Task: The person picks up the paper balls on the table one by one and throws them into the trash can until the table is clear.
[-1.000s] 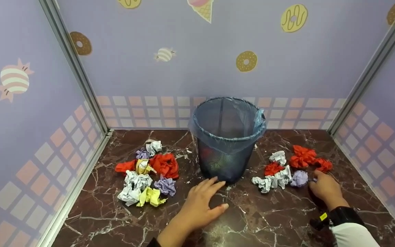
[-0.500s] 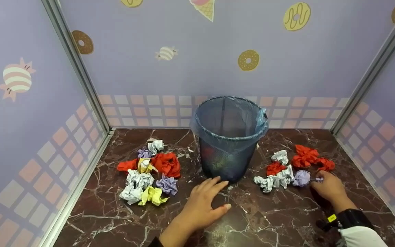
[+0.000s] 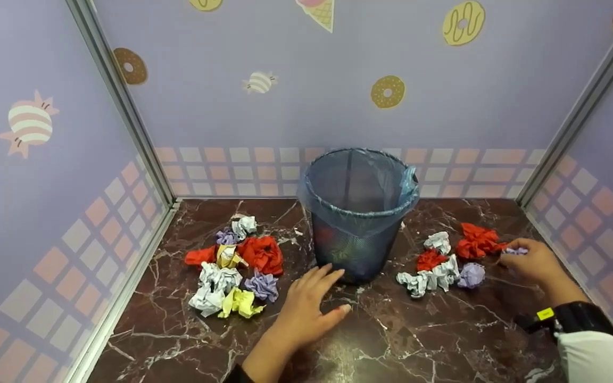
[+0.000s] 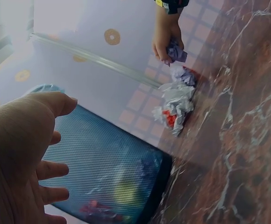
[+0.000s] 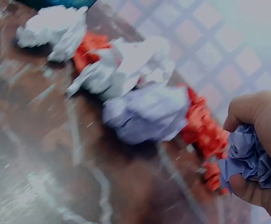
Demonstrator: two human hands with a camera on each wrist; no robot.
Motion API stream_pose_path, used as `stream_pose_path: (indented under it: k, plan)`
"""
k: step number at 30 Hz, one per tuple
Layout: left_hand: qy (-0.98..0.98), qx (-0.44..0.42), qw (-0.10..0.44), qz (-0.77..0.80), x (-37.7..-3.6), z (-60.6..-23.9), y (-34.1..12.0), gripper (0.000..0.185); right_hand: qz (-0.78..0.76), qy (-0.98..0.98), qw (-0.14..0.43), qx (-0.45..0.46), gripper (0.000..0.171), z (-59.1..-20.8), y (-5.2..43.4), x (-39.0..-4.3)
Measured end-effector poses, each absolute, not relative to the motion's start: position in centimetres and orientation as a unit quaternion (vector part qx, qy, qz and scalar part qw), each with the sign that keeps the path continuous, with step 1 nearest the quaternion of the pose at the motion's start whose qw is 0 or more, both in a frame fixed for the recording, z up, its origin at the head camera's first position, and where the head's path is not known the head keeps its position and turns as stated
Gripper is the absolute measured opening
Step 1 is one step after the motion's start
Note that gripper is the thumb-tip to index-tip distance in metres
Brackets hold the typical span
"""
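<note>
My right hand point(image 3: 536, 260) pinches a crumpled purple paper ball point(image 5: 250, 156) between thumb and fingers, at the right of the table. Just left of it in the head view lie crumpled red paper point(image 3: 477, 242) and another purple paper ball point(image 3: 471, 275). White paper balls point(image 3: 437, 242) and a smaller red one point(image 3: 430, 259) complete that group. My left hand point(image 3: 309, 306) is spread with straight fingers, its fingertips near the base of a mesh wastebasket point(image 3: 351, 244) lined with a clear bluish bag. Through the mesh, coloured paper shows at the bottom point(image 4: 126, 191).
On the left of the table a second group holds red point(image 3: 262, 255), white point(image 3: 208, 299), yellow point(image 3: 241, 303) and purple point(image 3: 262, 285) crumpled papers. Patterned lilac panels point(image 3: 221, 106) close off the back and both sides of the marbled table point(image 3: 370, 340).
My right hand has lifted the purple paper ball from beside the other one and moved right and slightly away. The left hand stays by the wastebasket; the head view shifts slightly.
</note>
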State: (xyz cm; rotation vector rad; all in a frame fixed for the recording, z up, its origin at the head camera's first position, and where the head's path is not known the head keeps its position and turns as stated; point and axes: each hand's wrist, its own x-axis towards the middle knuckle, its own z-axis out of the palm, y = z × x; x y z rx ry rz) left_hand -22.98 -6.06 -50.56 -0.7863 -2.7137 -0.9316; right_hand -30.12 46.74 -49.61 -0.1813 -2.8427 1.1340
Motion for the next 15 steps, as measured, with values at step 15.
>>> stream_pose_path:
  k: [15]
  plan:
    - [-0.91,-0.208,0.094,-0.347,-24.3,-49.6,-8.7,0.069,0.343,-0.939,-0.034,-0.001,0.039,-38.3,43.9,-34.1]
